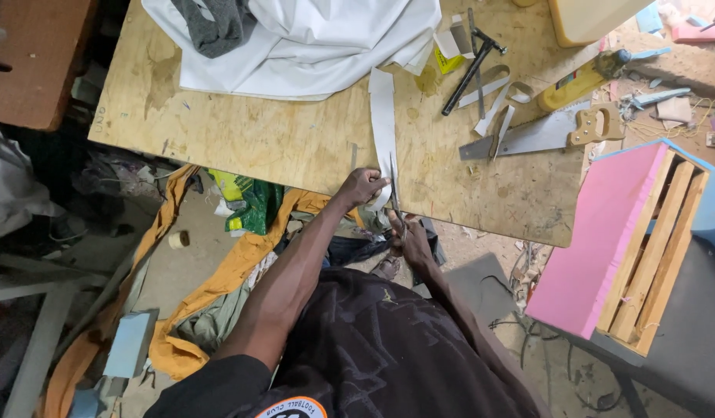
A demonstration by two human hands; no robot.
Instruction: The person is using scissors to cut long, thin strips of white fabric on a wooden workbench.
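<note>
A long white strip of fabric [381, 116] lies along the plywood tabletop [280, 143] and runs to its near edge. My left hand [362, 186] presses the strip's near end flat at the table edge. My right hand [408, 236] holds a pair of scissors [394, 190] just below the edge, blades pointing up into the strip beside my left fingers. A big white cloth [311, 42] with a grey garment [214, 23] on it lies at the table's far side.
A handsaw [539, 133], a black metal tool [469, 66], white fabric scraps [497, 97] and a yellow tool [574, 83] lie at the table's right. A pink foam panel on wooden slats [628, 248] stands to the right. Orange cloth [218, 286] and clutter cover the floor at left.
</note>
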